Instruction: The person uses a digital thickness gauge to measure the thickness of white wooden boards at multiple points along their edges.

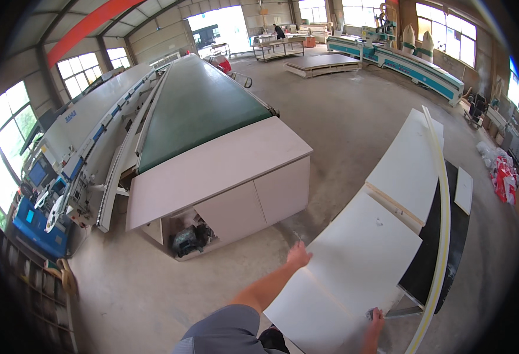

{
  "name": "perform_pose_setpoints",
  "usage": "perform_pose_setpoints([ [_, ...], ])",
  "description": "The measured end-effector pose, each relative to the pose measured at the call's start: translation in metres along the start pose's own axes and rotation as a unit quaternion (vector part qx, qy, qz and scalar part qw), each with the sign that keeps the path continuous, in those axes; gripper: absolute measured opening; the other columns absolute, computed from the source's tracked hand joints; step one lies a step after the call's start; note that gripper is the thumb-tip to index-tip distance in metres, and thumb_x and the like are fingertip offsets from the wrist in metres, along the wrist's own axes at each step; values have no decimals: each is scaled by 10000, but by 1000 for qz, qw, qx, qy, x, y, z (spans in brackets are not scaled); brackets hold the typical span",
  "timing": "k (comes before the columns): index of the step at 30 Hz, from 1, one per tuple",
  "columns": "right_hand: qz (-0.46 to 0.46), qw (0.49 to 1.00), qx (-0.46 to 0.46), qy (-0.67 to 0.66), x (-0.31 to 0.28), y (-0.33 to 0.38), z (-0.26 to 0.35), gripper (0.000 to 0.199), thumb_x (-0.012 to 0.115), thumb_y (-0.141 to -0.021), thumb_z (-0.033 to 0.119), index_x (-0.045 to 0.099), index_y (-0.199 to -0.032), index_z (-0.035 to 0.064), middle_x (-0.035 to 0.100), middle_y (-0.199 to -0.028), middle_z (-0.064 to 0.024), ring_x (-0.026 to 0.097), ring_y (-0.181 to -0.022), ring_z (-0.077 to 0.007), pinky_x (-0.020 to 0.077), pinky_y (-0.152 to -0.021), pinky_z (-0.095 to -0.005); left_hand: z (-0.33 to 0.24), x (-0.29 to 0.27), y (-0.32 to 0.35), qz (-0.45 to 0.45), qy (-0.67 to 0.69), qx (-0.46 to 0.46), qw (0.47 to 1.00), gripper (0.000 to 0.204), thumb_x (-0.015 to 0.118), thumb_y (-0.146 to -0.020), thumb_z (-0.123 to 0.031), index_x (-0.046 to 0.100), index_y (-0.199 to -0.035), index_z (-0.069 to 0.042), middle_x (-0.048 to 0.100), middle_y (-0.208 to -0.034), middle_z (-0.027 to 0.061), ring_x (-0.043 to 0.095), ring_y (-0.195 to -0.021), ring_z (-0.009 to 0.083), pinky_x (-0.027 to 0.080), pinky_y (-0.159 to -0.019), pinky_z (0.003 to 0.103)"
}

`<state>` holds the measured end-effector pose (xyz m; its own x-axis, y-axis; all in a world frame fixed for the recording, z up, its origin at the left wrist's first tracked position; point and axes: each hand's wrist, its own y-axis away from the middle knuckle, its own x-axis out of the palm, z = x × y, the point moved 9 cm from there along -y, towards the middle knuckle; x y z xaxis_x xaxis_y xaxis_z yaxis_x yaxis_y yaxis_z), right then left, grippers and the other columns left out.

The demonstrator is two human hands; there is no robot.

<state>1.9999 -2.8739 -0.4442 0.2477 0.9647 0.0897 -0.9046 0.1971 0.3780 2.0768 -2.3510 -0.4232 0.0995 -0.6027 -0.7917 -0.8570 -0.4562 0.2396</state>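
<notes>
A large white panel (360, 236) lies in front of me, with a thin yellowish line running across its nearer part. My left hand (298, 255) is at its left edge, fingers closed around the rim. On the opposite edge is my right hand (377, 320), its fingers bent against the panel, with a small dark patch beside them that I cannot make out. Beyond lies another white panel (404, 165), separated by a gap with a pale wooden strip (394, 205). A long, light edge strip with a yellow line (444, 218) stretches along the right side.
Right of the panels lies a black board (455, 236) with a small white piece (463, 190). To the left stands a pale cabinet (230, 177) by a green conveyor belt (203, 106), beside a long machine (103, 118). Farther off are stacked boards (323, 64) and a person (279, 32).
</notes>
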Motion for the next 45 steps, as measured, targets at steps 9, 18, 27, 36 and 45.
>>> perform_pose_setpoints([
  [9, -54, 997, -44, -40, 20, -17, -31, 305, 669, -982, 281, 698, -956, -21, 653, -810, -24, 593, -690, -131, 499, -631, -307, 12, 10, -38, 5, -43, 74, 996, 476, 666, -881, -378, 660, -1189, -15, 632, -1233, 286, 610, -1170, 438, 518, -1001, 531],
  [18, -114, 990, 70, 36, 16, 74, -34, 325, 718, -969, 306, 723, -1115, 16, 696, -996, -6, 616, -918, -115, 478, -848, -272, 40, 3, 43, 46, -43, 107, 992, 471, 673, -861, -323, 592, -1186, 7, 622, -1172, 283, 568, -1150, 446, 463, -1023, 543],
  [27, -106, 989, 98, -39, 11, 185, -51, 519, 721, -976, 303, 617, -1356, -36, 700, -1179, -56, 641, -1052, -140, 484, -963, -298, 54, -29, 161, 84, -121, 197, 969, 812, 758, -816, -316, 403, -1496, -49, 388, -1517, 264, 354, -1404, 473, 313, -1173, 559],
  [36, -24, 980, 164, -105, -40, 207, -89, 344, 671, -1009, 308, 683, -1192, 17, 710, -1028, -32, 654, -950, -140, 506, -864, -301, -87, 87, 306, 203, -311, 546, 751, 920, 592, -826, -37, 201, -1650, -159, 108, -1718, 177, 56, -1587, 419, 65, -1271, 580],
  [45, -77, 972, 182, -126, -117, 271, -120, 255, 610, -1038, 289, 664, -1080, 43, 698, -897, -74, 667, -767, -182, 518, -613, -327, -86, 107, 310, 172, -370, 589, 698, 939, 612, -877, -63, 126, -1670, -198, 77, -1733, 133, 42, -1587, 427, 99, -1207, 711],
])
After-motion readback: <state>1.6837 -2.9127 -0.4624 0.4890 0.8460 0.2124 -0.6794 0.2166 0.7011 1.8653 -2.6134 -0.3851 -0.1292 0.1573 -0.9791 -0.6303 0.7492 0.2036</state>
